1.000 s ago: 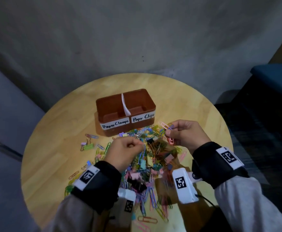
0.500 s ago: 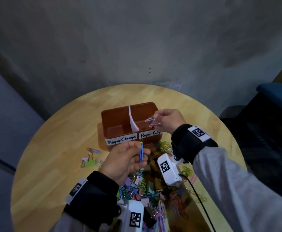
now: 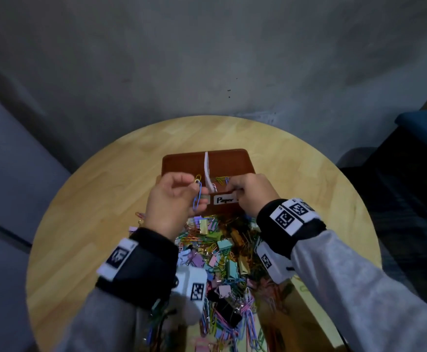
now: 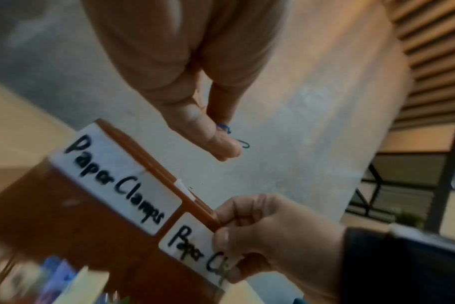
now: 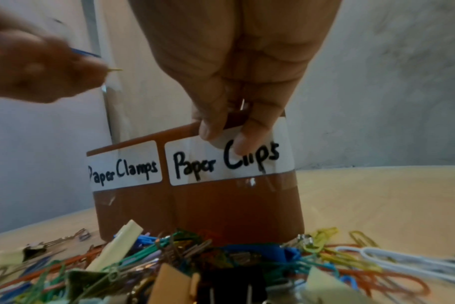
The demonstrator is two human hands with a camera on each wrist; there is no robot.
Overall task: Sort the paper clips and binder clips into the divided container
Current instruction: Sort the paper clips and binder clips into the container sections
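Note:
A brown divided container [image 3: 232, 158] stands on the round wooden table [image 3: 100, 189], labelled "Paper Clamps" [image 4: 117, 181] on the left and "Paper Clips" [image 5: 226, 160] on the right. My left hand [image 3: 194, 196] pinches a blue paper clip [image 3: 197, 200] and a yellow one [image 3: 197, 178] at the front of the left compartment, close to the white divider [image 3: 206, 168]. My right hand [image 3: 232, 191] is curled at the front wall, thumb and fingertip on the "Paper Clips" label; I see nothing held. Several paper clips [image 3: 221, 180] lie in the right compartment.
A big mixed pile of coloured paper clips and binder clips [image 3: 222, 252] covers the table between my wrists and the container. A few stray clips [image 3: 139, 217] lie left of it. A grey wall rises behind the table, and a dark seat [image 3: 425, 123] stands at the right.
My right hand carried pink clips from the pile over the right compartment and now sits at the front wall without them. The left hand lifted its clips up to the container.

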